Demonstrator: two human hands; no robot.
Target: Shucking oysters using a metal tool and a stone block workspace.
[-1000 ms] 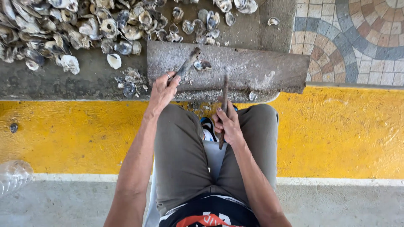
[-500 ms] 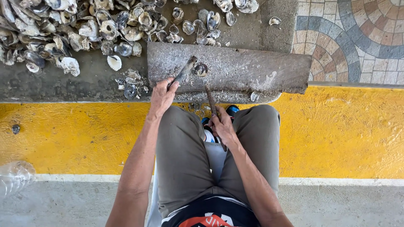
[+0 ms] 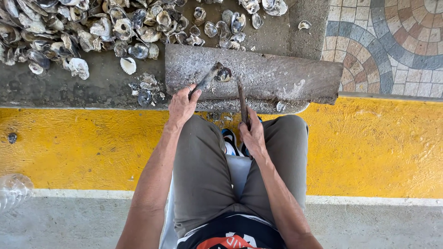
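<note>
Head view, looking down over knees at a grey slab (image 3: 277, 76) laid across a yellow kerb (image 3: 69, 143). Left hand (image 3: 182, 103), fingers closed around a long oyster (image 3: 210, 78) pressed flat on the slab. Right hand (image 3: 251, 133), fingers wrapped on a thin rusty tool (image 3: 241, 99), tip resting on the slab just right of the oyster. Shell heap (image 3: 69, 27) beyond, upper left.

Person seated, knees against yellow curb (image 3: 69, 147). Left hand (image 3: 182, 105) pins long oyster (image 3: 210, 77) flat on grey stone slab (image 3: 286, 76). Right hand (image 3: 251, 133) grips slim metal tool (image 3: 242, 100), tip on slab just beside oyster. Heap of empty shells (image 3: 69, 27) beyond, left.
</note>
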